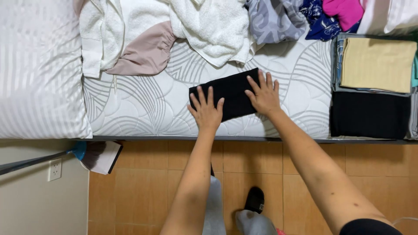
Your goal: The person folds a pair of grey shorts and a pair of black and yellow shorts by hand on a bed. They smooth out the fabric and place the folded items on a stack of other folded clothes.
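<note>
L hand [205, 111] & R hand [262, 95] flat on folded black cloth [228, 93] — mattress [143, 106].

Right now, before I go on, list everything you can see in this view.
folded black cloth: 1, black, mattress middle, under both hands
mattress: 1, white with grey swirls
pillow: 1, white striped, far left
white towels: a heap, white, top middle
beige garment: 1, top left of middle
loose clothes: a pile, grey, blue, pink, top right
folded stack: several pieces, yellow and black uppermost, right edge
broom: 1, blue head, on floor at left
wall socket: 1, white, lower left
floor: orange tiles
left hand: flat on the cloth, fingers spread
right hand: flat on the cloth
</note>
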